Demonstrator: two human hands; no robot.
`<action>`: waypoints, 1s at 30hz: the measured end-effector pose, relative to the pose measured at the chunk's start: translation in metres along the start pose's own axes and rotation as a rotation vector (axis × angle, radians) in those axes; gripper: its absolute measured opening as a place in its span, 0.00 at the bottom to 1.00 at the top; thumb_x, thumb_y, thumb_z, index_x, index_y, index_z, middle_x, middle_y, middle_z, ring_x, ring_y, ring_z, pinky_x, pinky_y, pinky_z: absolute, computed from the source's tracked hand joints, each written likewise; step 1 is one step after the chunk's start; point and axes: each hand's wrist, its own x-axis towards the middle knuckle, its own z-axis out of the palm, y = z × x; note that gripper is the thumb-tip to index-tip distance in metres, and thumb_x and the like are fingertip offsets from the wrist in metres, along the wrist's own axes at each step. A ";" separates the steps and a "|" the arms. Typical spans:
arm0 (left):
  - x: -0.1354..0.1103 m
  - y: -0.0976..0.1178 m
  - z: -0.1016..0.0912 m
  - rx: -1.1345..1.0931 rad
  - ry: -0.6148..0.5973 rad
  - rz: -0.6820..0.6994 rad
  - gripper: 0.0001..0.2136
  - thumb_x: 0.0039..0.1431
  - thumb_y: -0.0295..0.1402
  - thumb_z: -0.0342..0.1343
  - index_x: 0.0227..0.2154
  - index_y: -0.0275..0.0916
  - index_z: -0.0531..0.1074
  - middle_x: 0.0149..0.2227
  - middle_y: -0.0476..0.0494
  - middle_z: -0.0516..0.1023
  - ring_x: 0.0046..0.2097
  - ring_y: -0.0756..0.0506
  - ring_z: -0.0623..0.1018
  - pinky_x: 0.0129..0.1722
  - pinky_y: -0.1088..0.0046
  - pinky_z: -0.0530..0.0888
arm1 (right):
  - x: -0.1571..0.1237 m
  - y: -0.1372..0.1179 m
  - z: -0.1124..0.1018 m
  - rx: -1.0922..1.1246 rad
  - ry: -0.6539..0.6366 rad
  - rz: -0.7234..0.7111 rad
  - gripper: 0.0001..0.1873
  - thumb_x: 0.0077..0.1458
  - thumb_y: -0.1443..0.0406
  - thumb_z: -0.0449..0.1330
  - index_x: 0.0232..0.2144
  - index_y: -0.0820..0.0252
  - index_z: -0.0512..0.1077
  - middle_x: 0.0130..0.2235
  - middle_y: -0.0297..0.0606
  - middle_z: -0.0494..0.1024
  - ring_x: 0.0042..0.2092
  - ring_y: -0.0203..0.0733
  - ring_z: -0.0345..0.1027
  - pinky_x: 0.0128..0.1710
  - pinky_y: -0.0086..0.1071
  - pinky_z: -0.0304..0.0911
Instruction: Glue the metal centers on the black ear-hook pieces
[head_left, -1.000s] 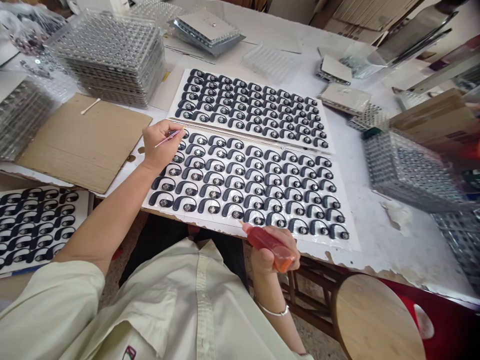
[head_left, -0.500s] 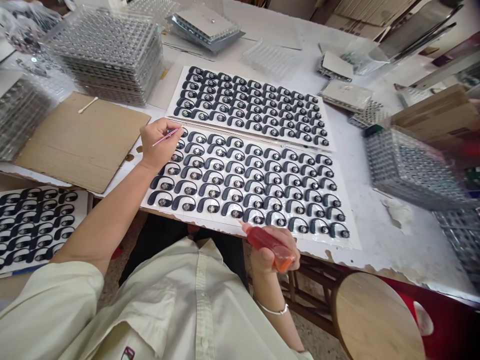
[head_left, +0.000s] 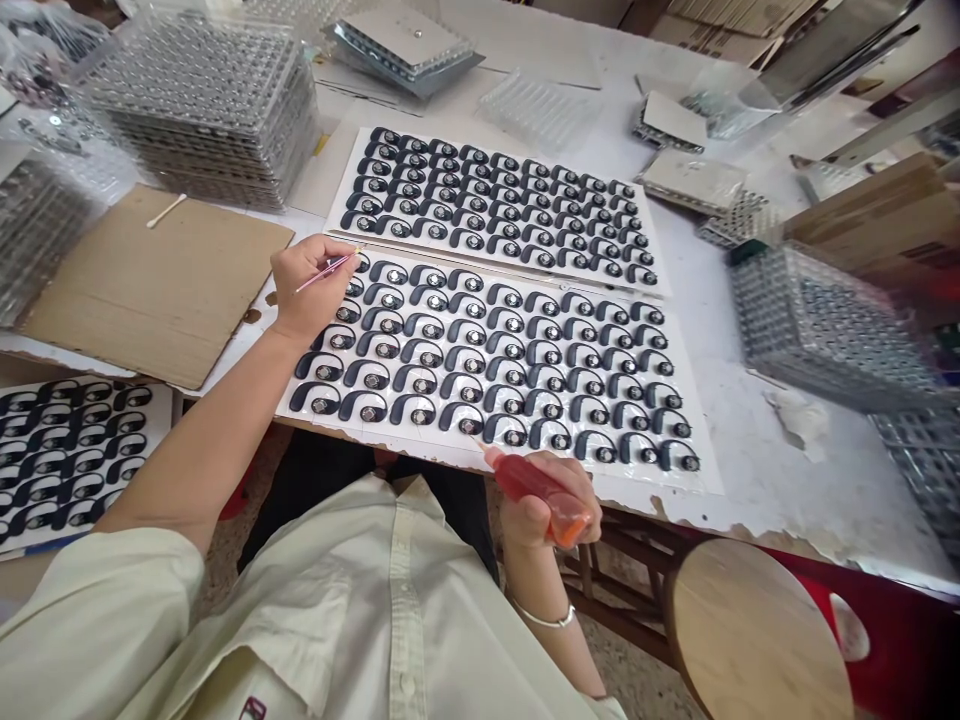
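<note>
My left hand (head_left: 305,285) is pinched round a thin pink stick (head_left: 325,272) at the far left corner of the nearer white sheet (head_left: 709,455). The stick's pale tip points at the top of the leftmost column of parts. Rows of black curved parts with round metallic centres (head_left: 469,420) lie on that sheet. My right hand (head_left: 551,505) is closed round a red squeeze bottle (head_left: 536,492) in front of the table edge. Its narrow nozzle points up and left, close to the bottom row; I cannot tell whether it touches a part.
A second sheet of like parts (head_left: 472,240) lies behind. Cardboard (head_left: 150,290) with a cotton swab (head_left: 166,211) is at left, near stacked clear trays (head_left: 202,110). More trays (head_left: 825,310) stand at right. A round stool (head_left: 757,630) is below the table edge.
The view has shifted a little, so the left hand and the sheets sit slightly further left and higher. Both hands keep hold of the stick and bottle.
</note>
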 end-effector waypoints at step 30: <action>-0.003 0.003 0.000 -0.012 0.029 0.039 0.04 0.48 0.31 0.63 0.29 0.40 0.79 0.27 0.49 0.79 0.26 0.50 0.75 0.30 0.74 0.74 | 0.085 0.028 0.027 0.316 -0.127 0.434 0.18 0.51 0.50 0.60 0.32 0.59 0.72 0.32 0.37 0.70 0.33 0.38 0.66 0.27 0.32 0.65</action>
